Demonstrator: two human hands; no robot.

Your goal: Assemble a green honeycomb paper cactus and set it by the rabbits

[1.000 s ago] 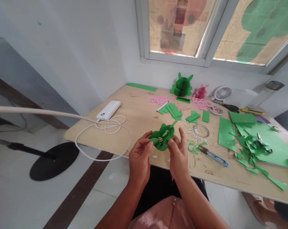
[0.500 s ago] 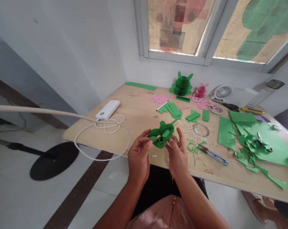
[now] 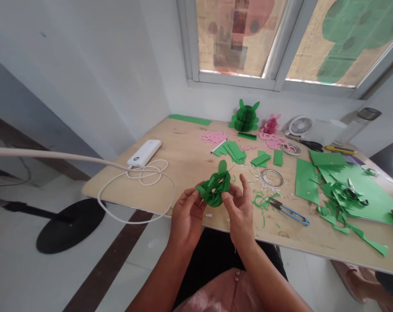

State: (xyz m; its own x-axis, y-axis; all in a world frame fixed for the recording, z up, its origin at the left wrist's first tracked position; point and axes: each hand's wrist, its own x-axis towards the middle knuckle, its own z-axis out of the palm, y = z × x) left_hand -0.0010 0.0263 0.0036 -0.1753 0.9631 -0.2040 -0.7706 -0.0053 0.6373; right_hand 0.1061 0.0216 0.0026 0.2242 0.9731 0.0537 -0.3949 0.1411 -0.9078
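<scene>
Two hands, left hand (image 3: 186, 216) and right hand (image 3: 240, 210), pinch the green paper ornament (image 3: 215, 188) above the table's (image 3: 183, 160) near edge, left of the blue scissors (image 3: 290, 211).

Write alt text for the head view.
Both hands, left and right, hold a green paper craft over a wooden table. Green scraps, scissors, a tape roll and a power bank lie around.

A pale plywood counter (image 3: 190, 151) stands in the corner of white plaster walls (image 3: 95, 73). Above its far edge, a grey-framed window (image 3: 277, 82) admits daylight through papered panes. Below lies a white tiled floor (image 3: 27, 268) with a dark brown stripe (image 3: 108, 264).
</scene>
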